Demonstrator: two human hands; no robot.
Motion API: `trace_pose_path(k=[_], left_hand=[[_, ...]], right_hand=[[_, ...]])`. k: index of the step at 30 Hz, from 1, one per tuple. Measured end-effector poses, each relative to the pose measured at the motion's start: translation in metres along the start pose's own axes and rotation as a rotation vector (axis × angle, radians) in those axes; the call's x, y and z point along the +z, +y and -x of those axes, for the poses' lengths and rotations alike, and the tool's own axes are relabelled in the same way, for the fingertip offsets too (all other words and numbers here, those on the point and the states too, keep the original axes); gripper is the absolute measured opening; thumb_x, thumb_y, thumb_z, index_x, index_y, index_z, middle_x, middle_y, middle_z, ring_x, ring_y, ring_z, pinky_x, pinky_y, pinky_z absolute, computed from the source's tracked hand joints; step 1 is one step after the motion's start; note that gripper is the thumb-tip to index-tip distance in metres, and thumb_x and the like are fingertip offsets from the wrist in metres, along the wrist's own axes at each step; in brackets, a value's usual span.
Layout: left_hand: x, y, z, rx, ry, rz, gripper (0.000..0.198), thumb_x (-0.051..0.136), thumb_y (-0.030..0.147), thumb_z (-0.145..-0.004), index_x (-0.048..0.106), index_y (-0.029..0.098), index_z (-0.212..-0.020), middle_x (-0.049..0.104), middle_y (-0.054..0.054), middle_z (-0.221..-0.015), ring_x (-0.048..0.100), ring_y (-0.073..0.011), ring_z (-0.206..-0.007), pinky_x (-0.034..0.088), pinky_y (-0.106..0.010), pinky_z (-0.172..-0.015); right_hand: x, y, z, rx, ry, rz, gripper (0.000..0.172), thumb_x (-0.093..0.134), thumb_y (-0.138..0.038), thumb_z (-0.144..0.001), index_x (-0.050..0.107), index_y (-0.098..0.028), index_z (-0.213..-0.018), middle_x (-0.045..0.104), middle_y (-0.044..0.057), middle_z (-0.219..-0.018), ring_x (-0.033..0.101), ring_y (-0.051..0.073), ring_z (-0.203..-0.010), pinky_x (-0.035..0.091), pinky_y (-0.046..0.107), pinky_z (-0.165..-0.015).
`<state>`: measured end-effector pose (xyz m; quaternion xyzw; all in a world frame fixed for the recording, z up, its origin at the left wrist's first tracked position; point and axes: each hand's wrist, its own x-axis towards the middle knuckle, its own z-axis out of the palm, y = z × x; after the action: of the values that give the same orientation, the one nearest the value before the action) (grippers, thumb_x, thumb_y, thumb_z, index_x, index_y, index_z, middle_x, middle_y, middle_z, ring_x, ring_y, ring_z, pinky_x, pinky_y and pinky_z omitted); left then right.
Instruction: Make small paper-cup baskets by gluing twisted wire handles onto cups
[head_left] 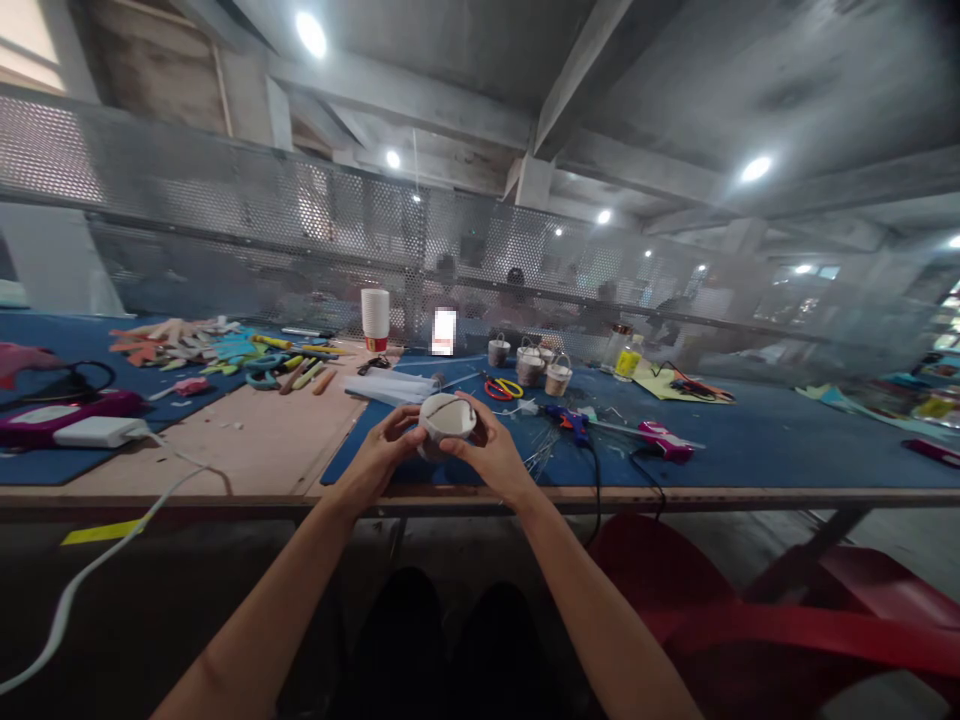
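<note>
Between my two hands is a small whitish cup [448,418], tilted so its open mouth faces me, with a thin dark strand lying across the rim. My left hand [396,440] grips its left side, thumb toward the front. On the other side my right hand [485,446] closes round the wall, its thumb at the near edge. Both hands are just above the blue mat [352,450] at the table's near edge. Beyond them lie scissors with red and yellow handles [504,387] and some translucent whitish sticks [390,387].
Several small cups with looped handles [530,368] stand behind. To the right lie a blue glue gun [574,424] and a magenta glue gun [666,440], both corded. A paper cup stack [375,318], coloured scraps [180,340], tools [300,374] and a white cable [112,560] are leftward.
</note>
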<state>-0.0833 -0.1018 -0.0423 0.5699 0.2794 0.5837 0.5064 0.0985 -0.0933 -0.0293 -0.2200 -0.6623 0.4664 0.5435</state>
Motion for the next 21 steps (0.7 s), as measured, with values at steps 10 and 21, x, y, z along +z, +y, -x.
trace_pose_path(k=[10, 21], left_hand=[[-0.001, 0.002, 0.000, -0.007, -0.024, 0.005, 0.038, 0.076, 0.035, -0.075, 0.063, 0.020, -0.107, 0.066, -0.010, -0.119, 0.062, -0.0279, -0.109, 0.052, -0.032, -0.082], [-0.007, -0.005, -0.006, -0.125, -0.154, 0.195, 0.048, 0.057, 0.048, -0.089, 0.061, 0.021, -0.128, 0.063, -0.012, -0.131, 0.059, -0.0329, -0.116, 0.050, -0.041, -0.091]], right_hand=[[-0.013, -0.004, 0.004, 0.011, -0.088, -0.024, 0.076, 0.081, -0.032, -0.070, 0.049, -0.026, -0.139, 0.058, 0.005, -0.136, 0.054, 0.024, -0.127, 0.040, 0.040, -0.110], [-0.016, -0.017, 0.008, -0.098, -0.164, 0.092, 0.080, 0.083, -0.035, -0.069, 0.047, -0.022, -0.140, 0.053, 0.008, -0.141, 0.050, 0.024, -0.130, 0.038, 0.035, -0.112]])
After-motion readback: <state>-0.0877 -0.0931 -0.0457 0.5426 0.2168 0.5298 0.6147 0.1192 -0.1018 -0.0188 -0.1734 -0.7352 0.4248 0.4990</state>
